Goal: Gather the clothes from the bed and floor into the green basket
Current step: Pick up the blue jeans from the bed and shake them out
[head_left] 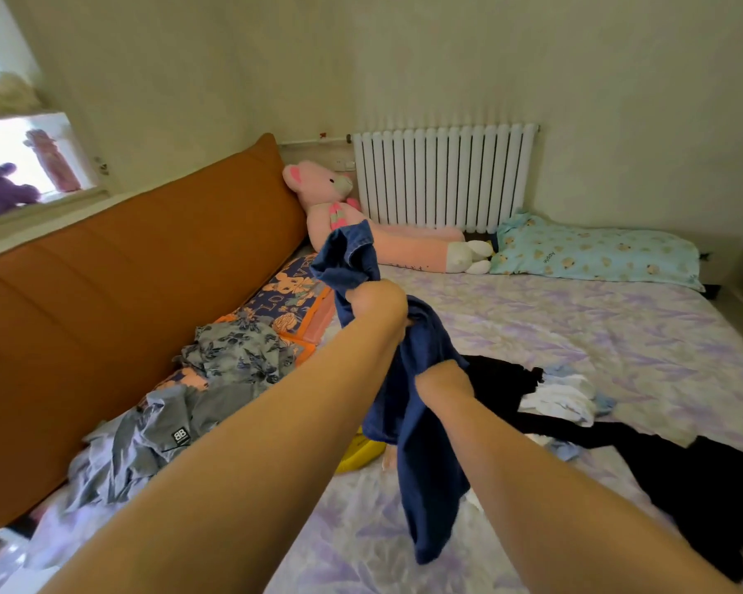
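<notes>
Both my hands hold a dark blue garment (421,443) up over the bed (618,336). My left hand (376,304) grips its upper part, and a bunch of the cloth sticks up above the fist. My right hand (442,381) grips it lower down, and the rest hangs toward the sheet. On the bed lie a grey shirt (146,439), a floral blue-grey garment (241,353), a black garment (661,456), white and light blue pieces (567,396) and a yellow item (359,454), partly hidden behind the blue cloth. No green basket is in view.
An orange padded headboard (125,293) runs along the left. A pink plush bear (331,199), a blue patterned pillow (593,252) and a floral pillow (288,293) lie at the far side. A white radiator (442,177) stands on the back wall.
</notes>
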Tool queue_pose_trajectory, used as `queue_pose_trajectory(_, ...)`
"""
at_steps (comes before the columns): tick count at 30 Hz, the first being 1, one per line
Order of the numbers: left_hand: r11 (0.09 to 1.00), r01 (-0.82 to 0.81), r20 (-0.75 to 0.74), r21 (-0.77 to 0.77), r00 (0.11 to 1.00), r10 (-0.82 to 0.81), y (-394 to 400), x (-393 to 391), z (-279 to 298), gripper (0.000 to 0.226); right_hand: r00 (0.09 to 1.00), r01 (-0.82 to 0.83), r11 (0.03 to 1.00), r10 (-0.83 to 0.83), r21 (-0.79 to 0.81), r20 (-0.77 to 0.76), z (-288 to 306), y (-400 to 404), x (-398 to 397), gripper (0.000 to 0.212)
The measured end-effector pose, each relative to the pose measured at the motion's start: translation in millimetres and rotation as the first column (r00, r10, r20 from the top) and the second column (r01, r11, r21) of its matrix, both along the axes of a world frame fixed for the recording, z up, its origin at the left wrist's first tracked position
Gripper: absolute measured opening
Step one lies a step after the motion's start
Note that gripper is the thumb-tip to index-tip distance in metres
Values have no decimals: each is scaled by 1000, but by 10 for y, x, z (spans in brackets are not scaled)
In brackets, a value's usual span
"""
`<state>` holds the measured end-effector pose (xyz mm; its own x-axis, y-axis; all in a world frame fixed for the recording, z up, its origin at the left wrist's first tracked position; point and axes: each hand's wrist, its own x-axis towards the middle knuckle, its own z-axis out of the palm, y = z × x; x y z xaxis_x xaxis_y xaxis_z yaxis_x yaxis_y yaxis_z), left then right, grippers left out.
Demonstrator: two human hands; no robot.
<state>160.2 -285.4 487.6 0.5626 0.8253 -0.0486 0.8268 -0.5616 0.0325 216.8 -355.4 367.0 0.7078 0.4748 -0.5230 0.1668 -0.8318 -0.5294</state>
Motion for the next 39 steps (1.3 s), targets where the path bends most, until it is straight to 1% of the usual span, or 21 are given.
queue_pose_trajectory(2, 999, -22, 115, -47, 993, 27, 115, -121, 47, 36, 992, -46, 999, 45, 13, 118, -14, -37, 129, 50)
queue_pose_trajectory(5, 988, -77, 238, -137, 965, 108, 413, -350, -58, 28, 932, -292, 956, 278, 28, 231, -42, -84, 275, 39)
queue_pose_trajectory(7, 949, -144, 412, -282, 875, 255, 592, -488, -196, 33, 860, -451, 892, 424, 33, 285, -58, -85, 273, 42)
queue_pose_trajectory(9, 935, -99, 490, -342, 830, 267, 697, -613, -292, 37, 791, -553, 833, 511, 34, 337, -48, -74, 253, 39)
queue_pose_trajectory(10, 924, -54, 490, -378, 836, 249, 714, -656, -330, 39, 747, -595, 803, 541, 26, 385, -21, -54, 245, 36)
queue_pose_trajectory(12, 910, 75, 509, -408, 846, 159, 730, -730, -398, 41, 730, -598, 799, 509, 65, 455, 24, -3, 232, 25)
queue_pose_trajectory(13, 892, 121, 516, -435, 846, 137, 738, -764, -418, 39, 756, -575, 809, 470, 120, 455, 12, 45, 226, 21)
queue_pose_trajectory(14, 875, 148, 497, -461, 860, 116, 733, -810, -425, 36, 789, -551, 814, 437, 182, 433, 2, 87, 216, 20)
queue_pose_trajectory(16, 841, 177, 453, -511, 887, 88, 739, -923, -458, 32, 897, -441, 812, 388, 383, 211, -6, 175, 148, 37)
queue_pose_trajectory(17, 831, 183, 426, -525, 902, 71, 746, -990, -474, 33, 915, -398, 800, 378, 449, 139, 1, 210, 84, 45)
queue_pose_trajectory(18, 816, 190, 406, -546, 912, 60, 747, -1051, -485, 35, 912, -402, 800, 394, 445, 115, -34, 244, 27, 50)
queue_pose_trajectory(20, 793, 198, 378, -576, 925, 43, 733, -1164, -508, 38, 852, -495, 722, 513, 483, 105, 32, 288, -137, 56)
queue_pose_trajectory(21, 784, 206, 370, -586, 928, 33, 733, -1230, -537, 36, 815, -545, 710, 573, 446, 85, 28, 304, -253, 55)
queue_pose_trajectory(22, 780, 222, 375, -585, 927, 17, 713, -1266, -535, 32, 789, -598, 694, 598, 401, 142, 31, 323, -348, 49)
queue_pose_trajectory(25, 757, 241, 443, -607, 894, 70, 707, -1418, -565, 41, 736, -648, 651, 669, 394, 104, -84, 349, -621, 37)
queue_pose_trajectory(27, 766, 221, 461, -604, 881, 109, 724, -1564, -591, 44, 718, -627, 630, 695, 459, 28, -180, 414, -814, 40)
queue_pose_trajectory(29, 766, 202, 447, -610, 886, 122, 711, -1713, -650, 46, 712, -497, 620, 691, 607, -122, -192, 413, -1038, 36)
queue_pose_trajectory(32, 792, 131, 412, -596, 897, 161, 620, -1981, -762, 45, 675, -385, 640, 687, 665, -270, -295, 424, -1367, 31)
queue_pose_trajectory(33, 805, 84, 399, -588, 896, 198, 585, -2157, -844, 42, 654, -421, 619, 714, 663, -251, -368, 407, -1527, 31)
queue_pose_trajectory(36, 794, -9, 360, -608, 888, 286, 404, -2468, -979, 42, 666, -444, 627, 709, 640, -232, -570, 324, -1837, 27)
queue_pose_trajectory(39, 787, -105, 351, -607, 854, 384, 131, -2864, -1187, 37, 602, -566, 593, 772, 573, -204, -860, 244, -2220, 21)
